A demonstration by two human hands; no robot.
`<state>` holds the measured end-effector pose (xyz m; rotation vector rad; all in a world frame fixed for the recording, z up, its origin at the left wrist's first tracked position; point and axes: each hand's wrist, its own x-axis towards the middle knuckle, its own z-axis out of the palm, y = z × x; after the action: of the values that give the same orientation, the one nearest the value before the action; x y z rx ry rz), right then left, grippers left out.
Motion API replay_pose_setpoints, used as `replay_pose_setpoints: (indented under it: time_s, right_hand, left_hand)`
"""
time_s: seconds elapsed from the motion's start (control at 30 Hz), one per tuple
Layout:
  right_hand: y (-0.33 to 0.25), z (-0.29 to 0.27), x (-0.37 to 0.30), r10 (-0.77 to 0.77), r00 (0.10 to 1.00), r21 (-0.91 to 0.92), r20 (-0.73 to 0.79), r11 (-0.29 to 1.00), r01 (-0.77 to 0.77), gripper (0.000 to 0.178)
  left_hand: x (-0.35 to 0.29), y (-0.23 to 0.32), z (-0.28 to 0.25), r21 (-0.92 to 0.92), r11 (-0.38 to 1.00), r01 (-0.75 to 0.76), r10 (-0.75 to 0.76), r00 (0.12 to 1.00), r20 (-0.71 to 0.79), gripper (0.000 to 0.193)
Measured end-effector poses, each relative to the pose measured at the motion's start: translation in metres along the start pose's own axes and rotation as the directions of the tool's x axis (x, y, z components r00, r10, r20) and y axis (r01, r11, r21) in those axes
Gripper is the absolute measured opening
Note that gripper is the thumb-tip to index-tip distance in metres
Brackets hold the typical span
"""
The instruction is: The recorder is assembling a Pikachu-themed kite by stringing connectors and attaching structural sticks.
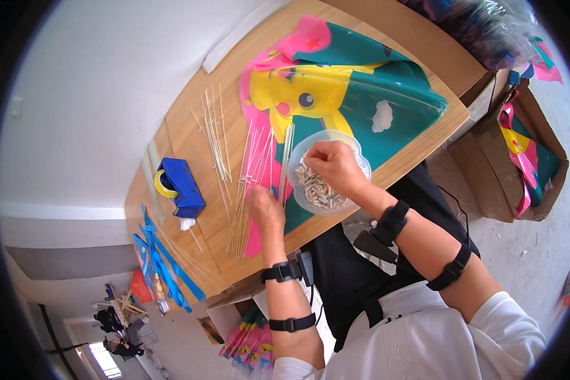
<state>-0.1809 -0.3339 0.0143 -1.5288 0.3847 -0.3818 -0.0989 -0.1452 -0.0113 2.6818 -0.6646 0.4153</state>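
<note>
My right hand [337, 166] reaches into a translucent plastic bowl [296, 193] full of short white tube pieces [323, 190]. Its fingers are pinched together over the pieces; whatever is between the fingertips is hidden. To the left of the bowl, my left hand [267, 208] is closed low over the table, its fingertips among thin white rods [254, 152]. I cannot make out what it grips. A few more rods [287, 145] lie side by side between this hand and the bowl. Beneath is a pink and green printed sheet [399, 82] with a yellow cartoon figure [326, 88].
Loose rods [216, 142] lie farther left on the wooden table [183, 126]. Beyond them stand a blue tape dispenser [185, 190] and blue strips [164, 266]. A cardboard box [487, 171] with printed sheets is at right; another box [231, 320] is under the table.
</note>
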Motion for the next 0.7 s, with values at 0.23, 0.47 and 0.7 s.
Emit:
replay_pose_setpoints:
  time_s: [0.23, 0.47, 0.7]
  right_hand:
    - [-0.007, -0.029, -0.003, 0.192, 0.965, 0.737, 0.179, 0.623, -0.260, 0.005]
    - [-0.012, -0.020, -0.027, 0.061, 0.926, 0.775, 0.371, 0.529, -0.346, 0.006]
    - [-0.017, -0.027, -0.038, 0.040, 0.954, 0.899, 0.299, 0.324, -0.295, 0.006]
  left_hand:
    - [-0.037, 0.061, -0.073, -0.300, 0.952, 0.055, 0.007, 0.979, 0.202, 0.008]
    - [-0.064, 0.088, -0.082, -0.502, 0.860, 0.096, -0.043, 0.992, 0.115, 0.009]
    - [-0.063, 0.104, -0.094, -0.481, 0.877, 0.022, -0.042, 0.999, -0.031, 0.012]
